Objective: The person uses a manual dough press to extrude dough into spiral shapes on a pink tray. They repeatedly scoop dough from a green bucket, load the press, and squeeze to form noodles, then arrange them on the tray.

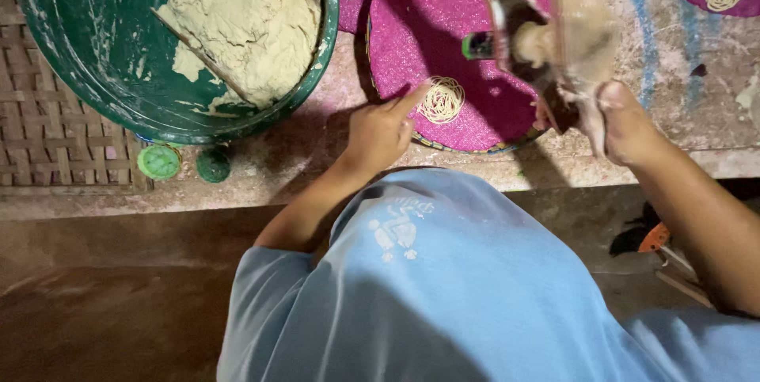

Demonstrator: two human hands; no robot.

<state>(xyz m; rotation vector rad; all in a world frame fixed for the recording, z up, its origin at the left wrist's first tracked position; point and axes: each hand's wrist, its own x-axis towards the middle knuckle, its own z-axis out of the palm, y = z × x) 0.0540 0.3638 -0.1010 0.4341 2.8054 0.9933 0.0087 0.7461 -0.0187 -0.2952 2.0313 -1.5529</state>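
While one pale coiled noodle nest (pixel 441 100) lies on the round magenta woven mat (pixel 427 26) near the surface's front edge, the left hand (pixel 380 133) points at it; the right hand (pixel 621 121) grips a dough-smeared press (pixel 546 41), with a green basin of dough (pixel 103 57) mostly full.

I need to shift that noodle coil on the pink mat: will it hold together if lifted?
Probably not. The noodle coil is thin looped strands, likely soft and floppy, apt to tear. It lies flat, so rolling seems unlikely. The left hand points at its edge; sliding the woven pink mat looks safer.
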